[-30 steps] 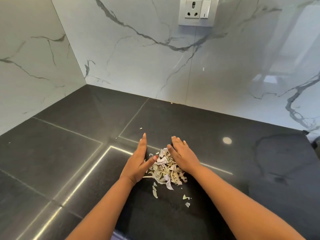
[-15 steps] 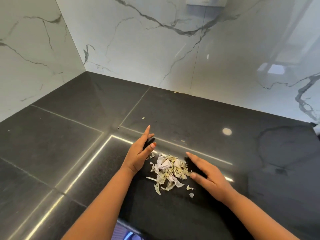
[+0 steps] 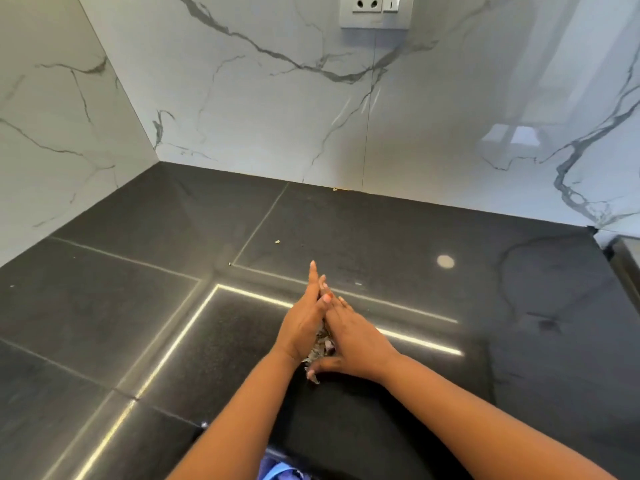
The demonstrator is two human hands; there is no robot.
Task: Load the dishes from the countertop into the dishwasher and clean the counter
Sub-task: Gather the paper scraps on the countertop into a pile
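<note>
**Scraps pressed between two hands on black counter**

Black polished counter [image 3: 104, 323], marble walls [image 3: 259, 98] meeting in the corner behind, socket plate [image 3: 374, 10] back at the top edge after dropping nearly out of view half a second ago. Both hands now closed together over the scrap pile [image 3: 320, 344], where half a second earlier stood apart with the pile lying open between. Left hand [image 3: 304, 327] on edge, fingers straight and pointing away; right hand [image 3: 353, 341] laid against it from the other side, fingers overlapping at the tips, thumb low near the counter. Only a thin strip of pale peelings showing in the gap between the palms, touching both. Stray crumbs [image 3: 277, 241] farther back, well apart from the hands, unmoved. Round light reflection [image 3: 445, 261] to the right.
</note>
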